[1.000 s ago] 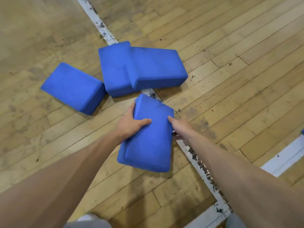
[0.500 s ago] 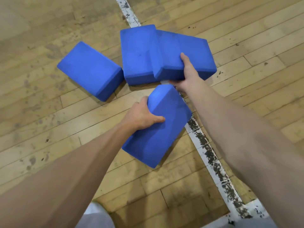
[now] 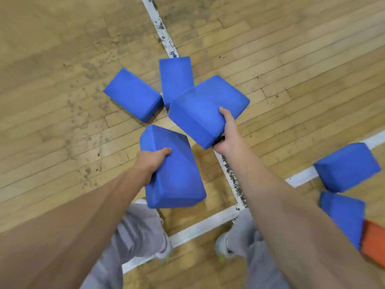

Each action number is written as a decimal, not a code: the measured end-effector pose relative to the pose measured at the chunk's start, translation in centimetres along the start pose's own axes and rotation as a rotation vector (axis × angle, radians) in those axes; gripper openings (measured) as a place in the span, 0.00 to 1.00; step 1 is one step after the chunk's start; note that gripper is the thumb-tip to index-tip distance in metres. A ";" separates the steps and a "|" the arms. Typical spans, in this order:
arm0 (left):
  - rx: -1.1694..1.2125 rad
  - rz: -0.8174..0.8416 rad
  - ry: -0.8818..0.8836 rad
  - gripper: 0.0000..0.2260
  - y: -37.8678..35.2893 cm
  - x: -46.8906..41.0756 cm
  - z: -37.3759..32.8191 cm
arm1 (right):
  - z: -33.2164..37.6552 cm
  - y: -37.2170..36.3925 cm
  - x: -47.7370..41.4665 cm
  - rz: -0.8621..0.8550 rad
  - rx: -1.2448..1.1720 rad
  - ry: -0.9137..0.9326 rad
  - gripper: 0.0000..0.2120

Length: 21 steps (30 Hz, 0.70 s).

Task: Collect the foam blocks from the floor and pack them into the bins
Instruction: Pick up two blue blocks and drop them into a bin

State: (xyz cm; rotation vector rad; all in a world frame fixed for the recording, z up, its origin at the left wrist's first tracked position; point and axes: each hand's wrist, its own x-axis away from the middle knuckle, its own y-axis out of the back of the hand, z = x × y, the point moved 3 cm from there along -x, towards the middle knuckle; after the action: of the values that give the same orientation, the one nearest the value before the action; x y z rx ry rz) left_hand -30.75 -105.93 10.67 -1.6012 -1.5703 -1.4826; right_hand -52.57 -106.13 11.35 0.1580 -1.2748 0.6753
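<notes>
Now the left hand (image 3: 153, 161) grips one blue block (image 3: 177, 180) by its edge, and the right hand (image 3: 227, 135) clamps a second block (image 3: 200, 105); both look raised off the wooden floor (image 3: 62, 122). Two more blocks (image 3: 133, 94) lie just beyond, and another pair (image 3: 346, 165) lies to the right beside something orange (image 3: 375, 243). This is the collecting step. Next, I judge, comes carrying both to a bin, none plainly in view.

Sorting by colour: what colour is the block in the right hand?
Blue: the block in the right hand, clearest in the head view.
</notes>
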 end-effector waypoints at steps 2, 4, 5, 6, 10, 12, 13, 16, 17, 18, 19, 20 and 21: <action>0.063 -0.024 0.015 0.37 4.2 6.0 -1.3 | 0.1 -2.1 6.8 0.021 0.084 -0.016 0.24; 0.090 -0.063 0.020 0.45 8.9 11.5 -2.7 | 0.5 -5.0 14.0 0.013 0.187 -0.038 0.26; 0.105 -0.079 0.017 0.46 11.3 14.5 -3.4 | 0.6 -6.7 17.4 0.025 0.228 -0.052 0.26; 0.109 -0.102 0.021 0.45 13.5 17.9 -4.1 | 0.9 -8.4 21.0 0.044 0.275 -0.055 0.25; 0.106 -0.209 0.034 0.38 21.1 29.2 -4.8 | 2.2 -13.8 32.6 0.115 0.455 0.000 0.30; 0.146 -0.261 0.026 0.41 24.6 33.9 -4.8 | 3.1 -16.3 36.8 0.155 0.567 0.070 0.39; 0.189 -0.297 0.008 0.42 26.2 35.8 -4.5 | 3.3 -17.3 38.8 0.175 0.638 0.103 0.43; 0.300 -0.491 -0.027 0.42 30.1 41.1 -2.0 | 2.2 -19.3 43.9 0.243 0.838 0.177 0.39; 0.313 -0.552 -0.034 0.41 30.9 42.8 -0.6 | 1.5 -19.7 45.2 0.255 0.909 0.193 0.37; 0.335 -0.601 -0.037 0.40 31.5 44.4 1.0 | 0.6 -20.0 46.2 0.267 0.993 0.223 0.37; 0.361 -0.636 -0.037 0.39 32.0 45.9 2.6 | -0.4 -20.3 47.2 0.282 1.087 0.263 0.38; 0.387 -0.670 -0.029 0.38 32.4 47.4 4.3 | -1.5 -20.6 48.3 0.307 1.182 0.316 0.40; 0.410 -0.705 -0.014 0.38 33.0 49.2 5.8 | -2.8 -20.9 49.6 0.334 1.297 0.378 0.42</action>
State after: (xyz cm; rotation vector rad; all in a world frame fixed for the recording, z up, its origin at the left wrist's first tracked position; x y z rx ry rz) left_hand -9.91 -88.50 63.68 -0.8598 -2.4070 -1.3126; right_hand -32.38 -102.76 61.20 0.8373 -0.3355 1.6633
